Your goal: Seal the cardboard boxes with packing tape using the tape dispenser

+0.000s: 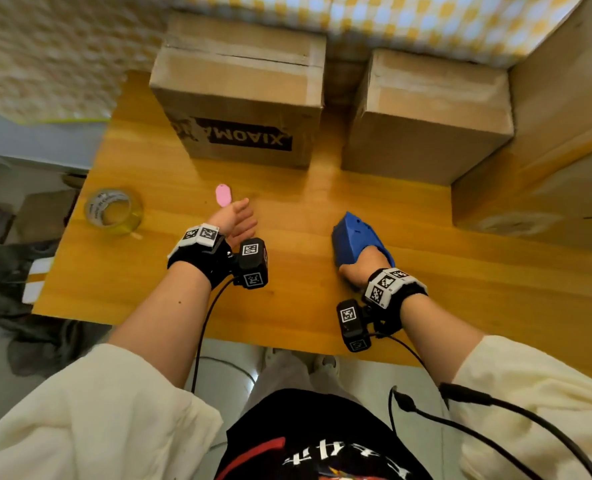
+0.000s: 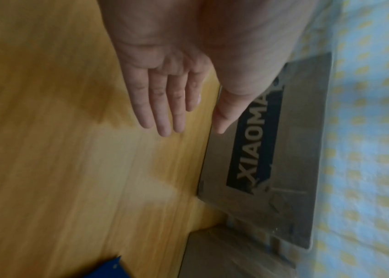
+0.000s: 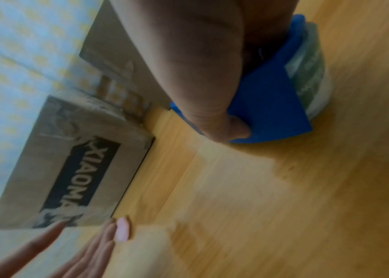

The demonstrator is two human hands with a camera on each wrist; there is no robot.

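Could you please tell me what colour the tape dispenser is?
The tape dispenser is blue; the head view shows it best.

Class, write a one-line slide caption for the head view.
Right hand grips blue tape dispenser on table; left hand open.

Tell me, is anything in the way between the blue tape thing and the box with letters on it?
Nothing visible. The right hand grips the tape dispenser, and only bare table lies between it and the lettered box.

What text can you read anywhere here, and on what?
"XIAOMA": black label, upside down in the head view, torn at one end, on the brown cardboard box.
Print on the clear tape roll: too small.
White characters on the person's black shirt: unreadable.
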